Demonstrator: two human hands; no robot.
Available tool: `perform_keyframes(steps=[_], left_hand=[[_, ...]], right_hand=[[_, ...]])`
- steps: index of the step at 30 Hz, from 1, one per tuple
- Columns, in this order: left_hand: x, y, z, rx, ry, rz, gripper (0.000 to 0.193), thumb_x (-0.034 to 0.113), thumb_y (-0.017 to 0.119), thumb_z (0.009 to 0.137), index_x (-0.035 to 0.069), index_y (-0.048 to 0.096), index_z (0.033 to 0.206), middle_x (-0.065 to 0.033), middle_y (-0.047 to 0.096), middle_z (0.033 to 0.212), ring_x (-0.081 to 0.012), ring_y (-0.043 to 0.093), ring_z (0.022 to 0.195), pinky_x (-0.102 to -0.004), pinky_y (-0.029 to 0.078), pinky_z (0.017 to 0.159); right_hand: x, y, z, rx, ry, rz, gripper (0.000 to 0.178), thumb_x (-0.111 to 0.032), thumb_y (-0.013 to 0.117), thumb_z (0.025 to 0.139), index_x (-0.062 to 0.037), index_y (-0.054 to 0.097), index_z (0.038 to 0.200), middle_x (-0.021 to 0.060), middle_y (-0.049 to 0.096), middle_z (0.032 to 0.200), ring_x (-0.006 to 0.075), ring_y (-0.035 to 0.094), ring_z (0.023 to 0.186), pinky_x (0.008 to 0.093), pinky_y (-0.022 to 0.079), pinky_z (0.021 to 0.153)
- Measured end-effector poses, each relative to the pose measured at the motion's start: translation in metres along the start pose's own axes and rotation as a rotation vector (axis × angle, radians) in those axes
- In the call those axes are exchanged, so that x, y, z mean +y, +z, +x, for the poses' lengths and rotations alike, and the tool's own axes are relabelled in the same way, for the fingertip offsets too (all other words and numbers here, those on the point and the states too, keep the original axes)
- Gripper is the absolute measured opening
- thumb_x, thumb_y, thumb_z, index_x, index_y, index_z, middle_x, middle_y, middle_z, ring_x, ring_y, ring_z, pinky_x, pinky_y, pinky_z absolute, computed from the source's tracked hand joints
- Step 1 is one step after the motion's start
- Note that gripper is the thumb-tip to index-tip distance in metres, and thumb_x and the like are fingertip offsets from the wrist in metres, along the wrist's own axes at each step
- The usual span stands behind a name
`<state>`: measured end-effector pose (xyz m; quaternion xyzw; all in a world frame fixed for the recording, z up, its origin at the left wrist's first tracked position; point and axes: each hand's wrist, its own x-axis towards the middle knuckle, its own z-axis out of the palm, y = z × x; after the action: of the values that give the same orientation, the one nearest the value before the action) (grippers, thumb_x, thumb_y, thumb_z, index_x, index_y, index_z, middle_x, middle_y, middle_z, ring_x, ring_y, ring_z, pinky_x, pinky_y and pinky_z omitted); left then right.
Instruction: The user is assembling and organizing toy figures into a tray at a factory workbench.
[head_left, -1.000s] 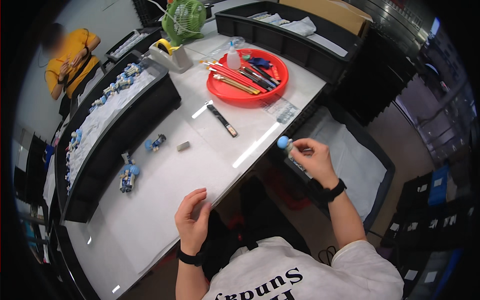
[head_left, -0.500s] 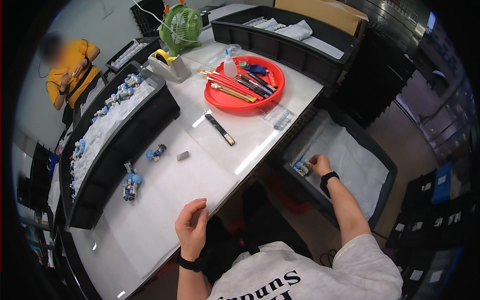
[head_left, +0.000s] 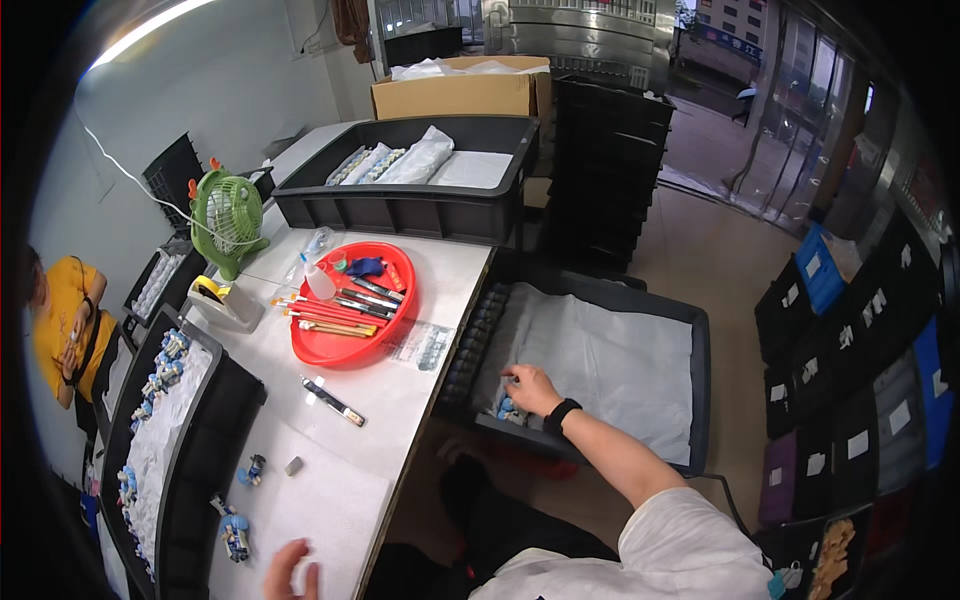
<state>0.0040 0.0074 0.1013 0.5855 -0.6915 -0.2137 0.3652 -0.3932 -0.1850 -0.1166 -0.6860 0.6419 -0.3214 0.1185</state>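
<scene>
My right hand [head_left: 535, 390] reaches into the black tray at the right of the table. Its fingers are loosely bent and slightly apart, just above a small blue-and-white figurine [head_left: 510, 411] in the tray's near left corner. No object shows between them. My left hand [head_left: 291, 573], partly cut off by the lower edge, hovers over the white sheet near the table edge, thumb and fingers apart and nothing in them. Farther left on the sheet lie blue-haired figurines [head_left: 235, 535], another figurine [head_left: 252, 470] and a small grey block [head_left: 293, 466].
The lined black tray [head_left: 700, 395] stands lower than the table. A red round tray [head_left: 330, 357] holds brushes, pens and a squeeze bottle. Around it are a dark pen-like stick [head_left: 333, 401], a tape dispenser [head_left: 226, 305], a green fan [head_left: 228, 220] and figurine-filled bins [head_left: 225, 440]. A person in yellow [head_left: 75, 310] works far left.
The view has swung right, showing more of the floor and doorway. My right hand stays by the figurine in the tray, its fingers now slightly above it. My left hand sits lower in the picture.
</scene>
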Motion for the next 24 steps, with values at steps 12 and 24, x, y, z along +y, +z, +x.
perform_keyframes(steps=[12, 24], left_hand=[[-0.176, -0.105, 0.026, -0.067, -0.367, 0.541, 0.059, 0.021, 0.064, 0.079, -0.003, 0.038, 0.125, -0.0183, 0.053, 0.109, -0.0230, 0.051, 0.098, -0.0308, 0.044, 0.079], [-0.119, -0.066, 0.021, -0.083, -0.322, 0.515, 0.049, 0.008, 0.067, 0.072, -0.006, 0.046, 0.114, -0.0164, 0.052, 0.111, -0.0254, 0.053, 0.096, -0.0328, 0.044, 0.079]], right_hand=[[-0.157, -0.038, -0.032, -0.119, -0.145, 0.872, 0.013, -0.008, 0.059, 0.078, -0.0011, 0.061, 0.088, 0.0067, 0.063, 0.075, 0.0083, 0.057, 0.064, 0.0222, 0.046, 0.058], [-0.245, -0.021, -0.066, -0.484, -0.329, 1.101, 0.016, -0.009, 0.059, 0.079, 0.0004, 0.060, 0.092, 0.0035, 0.061, 0.074, 0.0054, 0.051, 0.058, 0.0188, 0.042, 0.054]])
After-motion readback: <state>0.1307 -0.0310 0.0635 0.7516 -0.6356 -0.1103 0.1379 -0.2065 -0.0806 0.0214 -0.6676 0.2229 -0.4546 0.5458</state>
